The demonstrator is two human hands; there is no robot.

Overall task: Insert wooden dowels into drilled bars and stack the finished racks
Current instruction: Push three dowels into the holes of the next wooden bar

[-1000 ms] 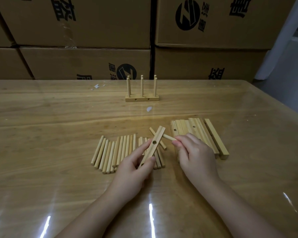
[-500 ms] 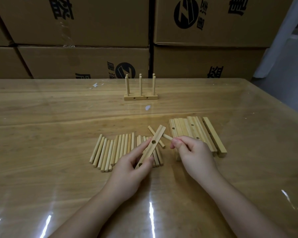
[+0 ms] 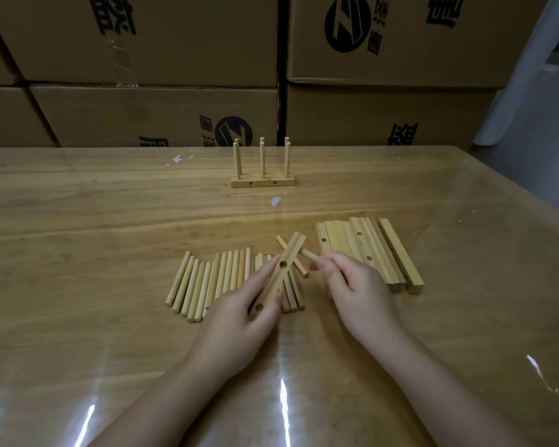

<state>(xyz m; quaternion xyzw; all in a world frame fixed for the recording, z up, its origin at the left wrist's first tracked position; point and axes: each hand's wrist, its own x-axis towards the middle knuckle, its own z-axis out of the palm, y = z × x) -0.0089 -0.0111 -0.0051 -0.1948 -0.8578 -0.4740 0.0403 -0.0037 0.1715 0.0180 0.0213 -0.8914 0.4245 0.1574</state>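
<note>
Racks (image 3: 262,182) at the back of the table (image 3: 110,221) look done: two, I think, three dowels each. My left hand (image 3: 236,324) grips one bar (image 3: 284,266) with no dowels in yet. My right hand (image 3: 352,288) pinches one dowel (image 3: 307,254), tip just beside it. Near twenty loose dowels (image 3: 213,279) and about eight spare bars (image 3: 368,250) wait.

A pale drilled wooden bar (image 3: 279,272), held slanted above a row of round wooden dowels (image 3: 213,279), meets one held dowel (image 3: 308,253). Spare drilled bars (image 3: 368,250) lie to the right, and a finished dowelled rack (image 3: 262,181) stands beyond.
</note>
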